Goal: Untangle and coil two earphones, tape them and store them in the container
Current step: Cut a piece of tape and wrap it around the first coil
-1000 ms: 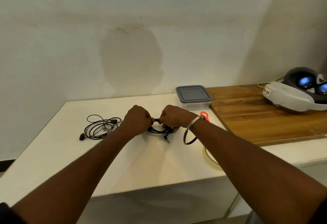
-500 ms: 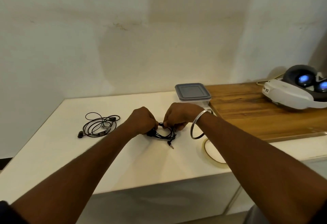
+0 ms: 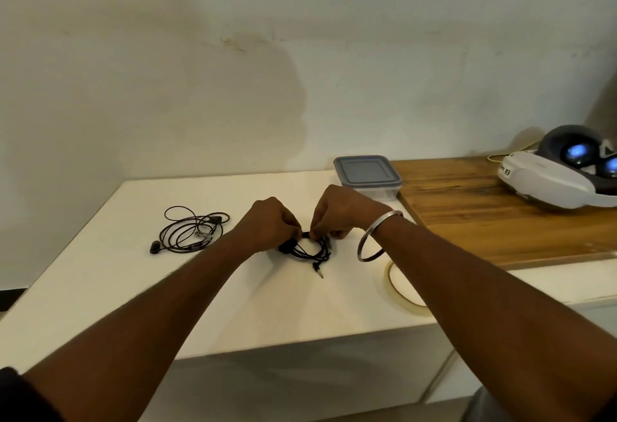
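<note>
A coiled black earphone lies on the white table between my hands, its jack plug sticking out toward me. My left hand and my right hand both pinch the top of this coil, fingertips almost touching. A second black earphone lies loosely coiled to the left, untouched. A roll of clear tape rests on the table under my right forearm, partly hidden. The closed container with a grey lid stands behind my right hand.
A wooden board covers the right part of the surface, with a white VR headset on it at the far right. The wall runs close behind the table. A metal bangle hangs on my right wrist.
The view shifted slightly and my hands stayed on the coil, turning it a little. The tape roll came into view under my right forearm; the orange item by the container is now hidden.
</note>
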